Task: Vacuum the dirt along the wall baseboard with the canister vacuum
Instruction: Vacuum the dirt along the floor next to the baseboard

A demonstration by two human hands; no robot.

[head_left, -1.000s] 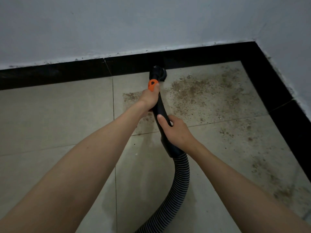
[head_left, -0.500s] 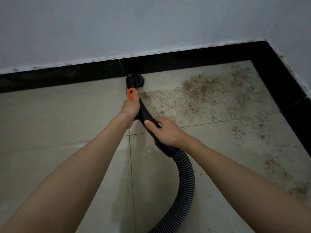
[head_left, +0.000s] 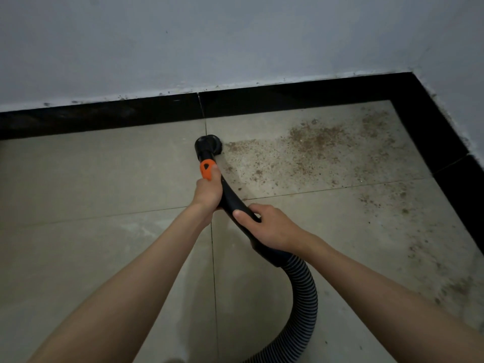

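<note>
- We take the black baseboard [head_left: 288,96] as our landmark; it runs along the foot of the grey wall [head_left: 235,35] and turns at the corner on the right side.
- The round black nozzle [head_left: 208,145] sits on the tiled floor [head_left: 91,179] just in front of the baseboard, near the baseboard's vertical joint, with a narrow strip of tile between the two.
- The brown dirt [head_left: 322,145] lies on the floor in front of the baseboard, starting right beside the nozzle and spreading toward the corner, then thinning along the baseboard's right run.
- Our left hand [head_left: 208,193] grips the black handle tube [head_left: 233,199] just behind the nozzle, fingers curled round it, thumb laid along the orange switch [head_left: 207,170].
- Our right hand [head_left: 269,229] holds the same tube lower down, farther from the baseboard than the left hand, fingers wrapped round it and thumb pressed along its top.
- Both forearms reach forward toward the baseboard, the left almost straight, the right coming in from the lower right side.
- The ribbed hose [head_left: 301,297] leaves the tube behind our right hand and curves away from the baseboard toward the bottom edge of the view.
</note>
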